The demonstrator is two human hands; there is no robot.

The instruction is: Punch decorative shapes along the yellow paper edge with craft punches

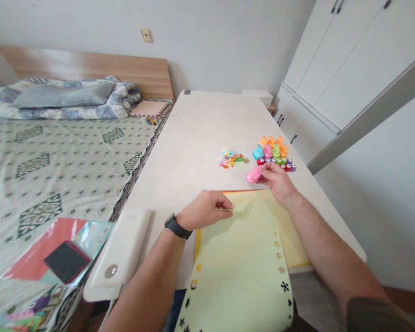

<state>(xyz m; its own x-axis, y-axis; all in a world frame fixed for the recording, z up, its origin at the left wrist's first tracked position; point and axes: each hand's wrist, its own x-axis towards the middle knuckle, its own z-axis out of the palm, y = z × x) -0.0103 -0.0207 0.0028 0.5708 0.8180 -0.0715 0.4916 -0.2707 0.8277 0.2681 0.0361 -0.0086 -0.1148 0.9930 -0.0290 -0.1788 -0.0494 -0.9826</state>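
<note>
Head view: left hand (207, 210), watch (178, 227) on wrist, palm down on the table (197, 138), fingers pressed together, pinching the top edge of the green sheet (242, 263). Right hand (278, 182) raised just beyond the sheet, fingers curled around a pink punch (253, 175). More punches (273, 154) and confetti (232, 158) nearby on the table. No readable writing.

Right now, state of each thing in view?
left hand: pinching the far edge of the light green paper
right hand: gripping the pink paper punch
pink paper punch: held, off the sheet
light green paper: flat, shapes punched along its edges
punch set: clustered on the table
punched shapes: loose pile
</note>
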